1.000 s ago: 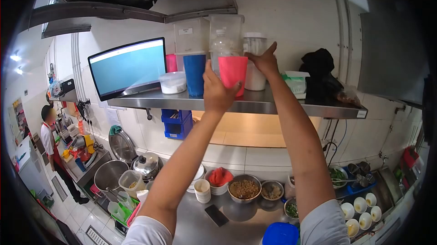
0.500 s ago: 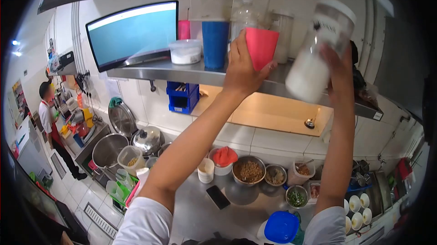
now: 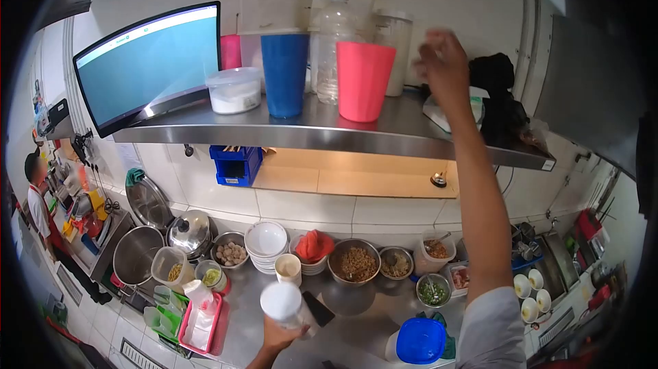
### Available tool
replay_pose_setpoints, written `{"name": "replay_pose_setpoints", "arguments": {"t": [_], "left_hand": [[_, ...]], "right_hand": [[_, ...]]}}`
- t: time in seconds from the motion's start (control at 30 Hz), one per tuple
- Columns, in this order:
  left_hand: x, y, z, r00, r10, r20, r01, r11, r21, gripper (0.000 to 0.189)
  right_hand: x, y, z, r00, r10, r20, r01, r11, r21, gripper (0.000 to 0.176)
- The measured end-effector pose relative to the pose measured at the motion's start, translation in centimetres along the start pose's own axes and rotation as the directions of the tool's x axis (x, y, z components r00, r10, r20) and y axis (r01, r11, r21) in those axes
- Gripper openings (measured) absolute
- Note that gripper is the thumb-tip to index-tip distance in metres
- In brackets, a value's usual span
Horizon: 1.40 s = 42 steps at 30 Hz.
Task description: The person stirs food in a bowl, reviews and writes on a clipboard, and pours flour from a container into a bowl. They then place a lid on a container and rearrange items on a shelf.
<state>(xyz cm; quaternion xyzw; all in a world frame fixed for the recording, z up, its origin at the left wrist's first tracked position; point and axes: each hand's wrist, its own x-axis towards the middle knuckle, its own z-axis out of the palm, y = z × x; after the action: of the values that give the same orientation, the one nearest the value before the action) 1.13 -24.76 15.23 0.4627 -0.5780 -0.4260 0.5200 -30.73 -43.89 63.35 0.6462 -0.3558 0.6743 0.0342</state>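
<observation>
My left hand [image 3: 279,336] is low over the steel counter, wrapped round a clear jar with a white lid [image 3: 281,302]. My right hand [image 3: 444,66] is raised above the shelf, holding nothing, its fingers loosely bent and apart. Left of it stands a tall clear canister [image 3: 399,60]. A pink cup [image 3: 365,84] and a blue cup [image 3: 284,74] sit upright on the shelf, with a plastic bottle [image 3: 334,50] behind them. Below my right hand is a white device [image 3: 439,114], partly covered by my forearm.
On the shelf [image 3: 274,132] are a monitor [image 3: 154,60] and a tub of white powder [image 3: 234,91]. Along the counter stand a bowl of minced food [image 3: 354,264], stacked white bowls [image 3: 266,240] and a blue-lidded container [image 3: 420,341]. A phone [image 3: 318,309] lies there. A co-worker [image 3: 48,218] is at far left.
The jar went from my right hand to my left and came down over the counter. My left hand let go of the pink cup, now standing on the shelf. The view shifted.
</observation>
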Motion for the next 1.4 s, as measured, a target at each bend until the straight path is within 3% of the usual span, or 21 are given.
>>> {"name": "replay_pose_setpoints", "arguments": {"t": [0.07, 0.17, 0.2, 0.27, 0.4, 0.47, 0.53, 0.63, 0.67, 0.73, 0.77, 0.83, 0.9, 1.0, 1.03, 1.13, 1.2, 1.23, 1.3, 1.37, 1.4], "left_hand": [[-2.2, -6.5, -1.5, 0.994, -0.106, -0.041, 0.109, 0.990, 0.086, 0.089], [-5.4, -10.1, -2.6, 0.931, -0.364, -0.001, 0.362, 0.926, 0.105, 0.059], [-6.3, -12.0, -2.5, 0.980, -0.165, -0.114, 0.189, 0.948, 0.255, 0.068], [-6.9, -12.2, -2.4, 0.983, -0.032, -0.181, 0.087, 0.947, 0.310, 0.079], [-8.0, -14.7, -1.7, 0.939, -0.016, -0.343, 0.064, 0.990, 0.129, 0.096], [-9.3, -19.6, -2.7, 0.977, -0.058, -0.207, 0.101, 0.974, 0.201, 0.099], [-10.7, -24.6, -3.8, 0.983, -0.162, -0.084, 0.174, 0.972, 0.159, 0.111], [-10.0, -14.4, -3.5, 0.981, -0.113, -0.158, 0.128, 0.988, 0.089, 0.116], [-10.1, -13.3, -4.2, 0.979, 0.050, -0.195, -0.006, 0.976, 0.218, 0.115], [-9.2, -12.0, -5.8, 0.896, 0.388, -0.214, -0.254, 0.846, 0.469, 0.113], [-8.3, -10.6, -6.1, 0.878, 0.442, -0.183, -0.312, 0.819, 0.481, 0.110], [-5.0, -5.6, -6.3, 0.837, 0.533, -0.126, -0.408, 0.760, 0.506, 0.105], [-0.9, -0.4, -4.8, 0.790, 0.601, -0.116, -0.521, 0.760, 0.388, 0.089], [6.2, 6.4, -2.4, 0.688, 0.720, -0.088, -0.689, 0.686, 0.235, 0.068], [8.5, 10.4, -1.8, 0.645, 0.764, -0.026, -0.721, 0.620, 0.311, 0.063], [14.5, 23.0, 0.4, 0.517, 0.855, 0.046, -0.823, 0.482, 0.301, 0.051], [17.9, 28.5, 1.5, 0.434, 0.896, 0.098, -0.864, 0.382, 0.328, 0.052], [18.6, 30.9, 2.1, 0.497, 0.863, 0.090, -0.812, 0.426, 0.399, 0.049], [21.8, 33.9, 3.9, 0.554, 0.832, 0.032, -0.794, 0.517, 0.320, 0.058], [23.5, 35.2, 5.3, 0.618, 0.786, -0.011, -0.746, 0.591, 0.307, 0.061], [24.0, 35.7, 5.6, 0.644, 0.765, -0.004, -0.721, 0.609, 0.331, 0.061]], "right_hand": [[7.3, 3.7, 2.8, 0.993, 0.118, 0.006, -0.102, 0.884, -0.457, 0.076], [10.6, 8.8, 6.3, 0.941, 0.334, 0.061, -0.269, 0.843, -0.466, 0.107], [10.6, 9.5, 6.9, 0.946, 0.324, 0.012, -0.284, 0.845, -0.453, 0.110], [10.5, 10.3, 7.2, 0.948, 0.305, -0.090, -0.314, 0.848, -0.427, 0.116], [12.5, 7.5, 2.2, 0.936, 0.086, -0.341, -0.216, 0.906, -0.363, 0.122], [12.6, 3.7, -2.1, 0.920, 0.002, -0.391, -0.132, 0.943, -0.306, 0.106], [8.3, -1.5, -6.9, 0.983, 0.005, -0.185, 0.006, 0.998, 0.059, 0.080], [-1.7, -6.3, -10.3, 0.999, 0.006, -0.045, 0.000, 0.991, 0.137, 0.041], [-6.5, -6.8, -11.4, 0.990, 0.087, 0.114, -0.108, 0.977, 0.186, 0.041], [-17.2, -6.5, -11.1, 0.914, 0.320, 0.248, -0.280, 0.942, -0.183, 0.069], [-22.5, -6.4, -10.9, 0.850, 0.427, 0.308, -0.306, 0.877, -0.371, 0.084], [-33.6, -4.0, -8.7, 0.639, 0.536, 0.551, -0.591, 0.801, -0.095, 0.094], [-42.8, -3.3, -6.4, 0.388, 0.659, 0.644, -0.908, 0.391, 0.147, 0.084], [-60.2, 3.4, -5.6, 0.311, 0.717, 0.624, -0.825, 0.530, -0.198, 0.084], [-62.8, 4.1, -5.0, 0.315, 0.706, 0.634, -0.799, 0.558, -0.224, 0.083], [-61.8, 1.2, -3.5, 0.418, 0.703, 0.576, -0.825, 0.558, -0.083, 0.085], [-62.9, 1.7, -4.1, 0.401, 0.672, 0.623, -0.758, 0.625, -0.186, 0.086], [-62.8, 2.1, -4.2, 0.394, 0.658, 0.642, -0.715, 0.658, -0.235, 0.087], [-61.4, 3.6, -5.1, 0.108, 0.602, 0.791, -0.639, 0.652, -0.409, 0.076], [-55.6, 4.7, -5.5, -0.354, 0.427, 0.832, -0.365, 0.756, -0.544, 0.065], [-51.2, 4.5, -5.7, -0.537, 0.315, 0.782, -0.218, 0.844, -0.490, 0.060]]}}
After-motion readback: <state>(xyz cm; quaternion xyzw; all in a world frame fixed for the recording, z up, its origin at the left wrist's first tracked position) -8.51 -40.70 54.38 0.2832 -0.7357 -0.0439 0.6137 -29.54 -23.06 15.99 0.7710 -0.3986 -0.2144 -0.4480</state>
